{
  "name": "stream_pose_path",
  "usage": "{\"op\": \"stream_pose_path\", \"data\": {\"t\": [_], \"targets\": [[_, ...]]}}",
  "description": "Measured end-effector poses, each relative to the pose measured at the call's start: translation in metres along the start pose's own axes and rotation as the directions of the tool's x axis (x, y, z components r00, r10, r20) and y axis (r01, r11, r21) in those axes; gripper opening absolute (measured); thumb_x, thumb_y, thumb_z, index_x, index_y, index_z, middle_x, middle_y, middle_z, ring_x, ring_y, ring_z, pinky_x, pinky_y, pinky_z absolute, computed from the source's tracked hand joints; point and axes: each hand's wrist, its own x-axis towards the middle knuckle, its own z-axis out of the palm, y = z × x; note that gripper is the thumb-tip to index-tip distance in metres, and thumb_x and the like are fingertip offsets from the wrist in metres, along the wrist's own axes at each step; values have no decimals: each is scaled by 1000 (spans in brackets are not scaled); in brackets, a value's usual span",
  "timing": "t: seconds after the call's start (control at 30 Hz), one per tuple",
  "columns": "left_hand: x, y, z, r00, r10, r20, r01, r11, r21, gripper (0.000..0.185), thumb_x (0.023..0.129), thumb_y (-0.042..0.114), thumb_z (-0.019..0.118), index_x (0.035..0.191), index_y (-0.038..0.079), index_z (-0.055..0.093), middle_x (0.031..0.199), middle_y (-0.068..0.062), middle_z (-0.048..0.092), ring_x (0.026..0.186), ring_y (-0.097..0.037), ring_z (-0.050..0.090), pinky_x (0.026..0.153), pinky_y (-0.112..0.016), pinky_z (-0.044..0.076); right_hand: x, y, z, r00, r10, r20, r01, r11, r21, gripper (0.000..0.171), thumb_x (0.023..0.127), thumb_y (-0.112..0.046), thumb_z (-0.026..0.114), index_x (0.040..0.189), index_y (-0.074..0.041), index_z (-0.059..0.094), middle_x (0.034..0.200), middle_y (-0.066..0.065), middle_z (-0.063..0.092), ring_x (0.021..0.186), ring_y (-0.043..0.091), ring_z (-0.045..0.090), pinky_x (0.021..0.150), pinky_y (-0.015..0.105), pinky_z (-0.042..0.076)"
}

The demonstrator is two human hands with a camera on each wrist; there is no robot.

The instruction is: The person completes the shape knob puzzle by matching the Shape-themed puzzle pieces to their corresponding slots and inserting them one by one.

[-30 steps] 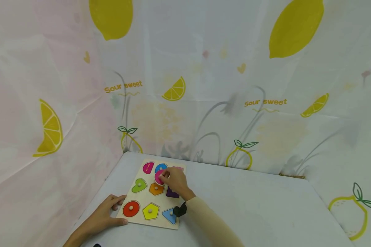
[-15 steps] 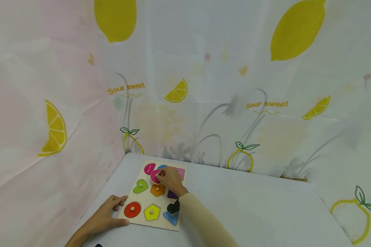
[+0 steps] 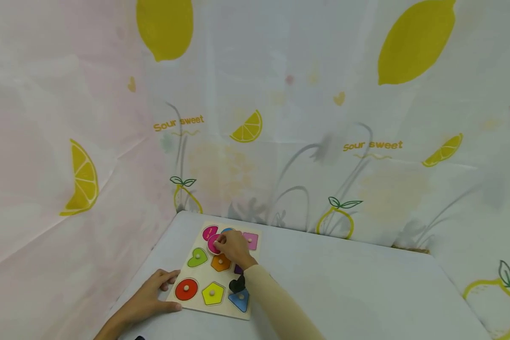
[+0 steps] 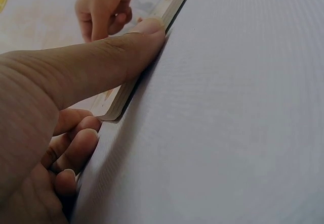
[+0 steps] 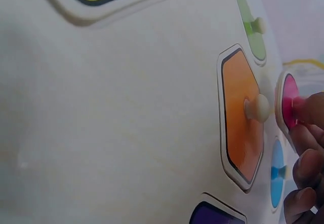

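Note:
My right hand (image 3: 234,248) pinches a magenta puzzle piece (image 3: 213,244) by its knob. In the right wrist view the piece is tilted and apart from the board, beyond the orange hexagon (image 5: 242,115). Just behind it in the head view is a magenta half-round recess (image 3: 210,232) with small lettering. The wooden puzzle board (image 3: 195,278) lies flat on the table. My left hand (image 3: 150,295) holds its near left corner, thumb against the front edge and bent fingers at the left side. My right hand partly covers the blue circle (image 3: 227,230) and the purple piece (image 3: 238,269).
Other knobbed pieces sit in the board: a green heart (image 3: 197,258), red circle (image 3: 186,289), yellow pentagon (image 3: 213,293), blue triangle (image 3: 240,301) and pink square (image 3: 250,241). The white table (image 3: 344,288) extends to the right. Lemon-printed cloth (image 3: 280,156) hangs behind and at left.
My right hand has carried the magenta piece leftward over the board, closer to the half-round recess. My left hand stays at the corner. The head view has shifted slightly.

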Motion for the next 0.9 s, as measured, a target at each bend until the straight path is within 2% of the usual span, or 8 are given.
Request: {"op": "stream_pose_path", "data": {"t": [0.37,0.57,0.9], "targets": [[-1,0,1,1000,-4,1,4,1000,-14,95,66,36,97,146,7,56,107,-3,48,101,-20,43,82,-28,41,9,-2,6,1000,-8,17,8,1000,-13,15,95,-23,76,85,-12,75,71,-8,61,61,4,50,55,18,43],[1,0,3,1000,22,13,-21,999,-35,93,68,35,97,146,5,56,107,-2,47,101,-20,44,83,-28,39,14,2,11,1000,-6,7,6,999,-46,16,94,-22,77,83,-12,74,69,-7,60,61,6,50,56,19,43],[-3,0,-1,1000,26,-2,-26,999,-47,92,68,34,97,145,6,57,106,-3,47,100,-19,43,85,-28,37,27,-3,16,999,16,39,-13,998,-67,15,95,-25,75,87,-12,77,74,-7,64,64,7,53,57,22,45]]}}
